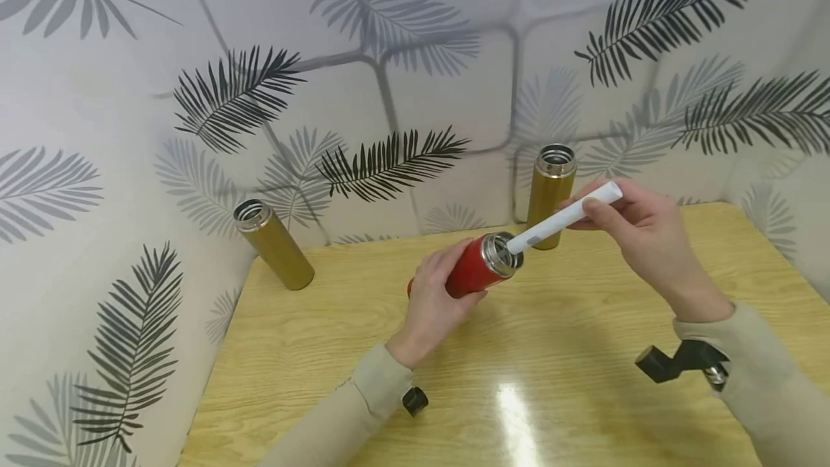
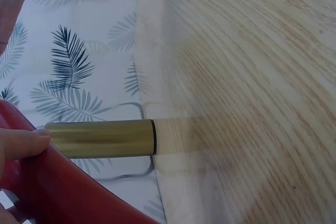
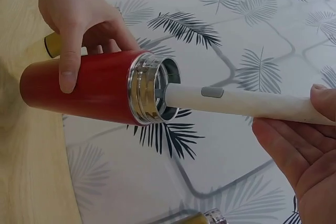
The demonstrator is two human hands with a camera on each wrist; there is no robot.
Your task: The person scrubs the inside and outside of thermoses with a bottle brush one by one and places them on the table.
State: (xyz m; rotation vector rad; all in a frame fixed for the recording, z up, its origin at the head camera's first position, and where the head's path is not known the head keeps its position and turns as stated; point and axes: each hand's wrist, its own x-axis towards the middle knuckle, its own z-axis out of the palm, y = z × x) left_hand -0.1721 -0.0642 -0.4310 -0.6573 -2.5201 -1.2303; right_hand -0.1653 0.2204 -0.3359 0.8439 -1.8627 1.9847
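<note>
- The left hand is curled round the body of a red bottle, near the middle of the head view; the thumb lies along the near side and the fingers along the far side.
- The right hand, right of centre in the head view, pinches the upper end of a white stick between thumb and fingers.
- The red bottle is tilted, its mouth facing the right of the head frame and its base toward the left. Whether the base touches the worktop cannot be told.
- The lower end of the white stick sits within the bottle's bare steel neck; the right wrist view shows a grey button on the stick.
- Pale sleeves enter from the bottom and lower right of the head frame, with a black device at each wrist.
- One gold bottle stands just behind the right hand, right of centre; its mouth is uncovered.
- Another gold bottle stands at left of centre, well apart from the hands, also uncovered.
- The worktop is light and wood-grained, with a bright reflection at bottom centre.
- A pale wall with grey and black leaves fills the upper part of the head frame.
</note>
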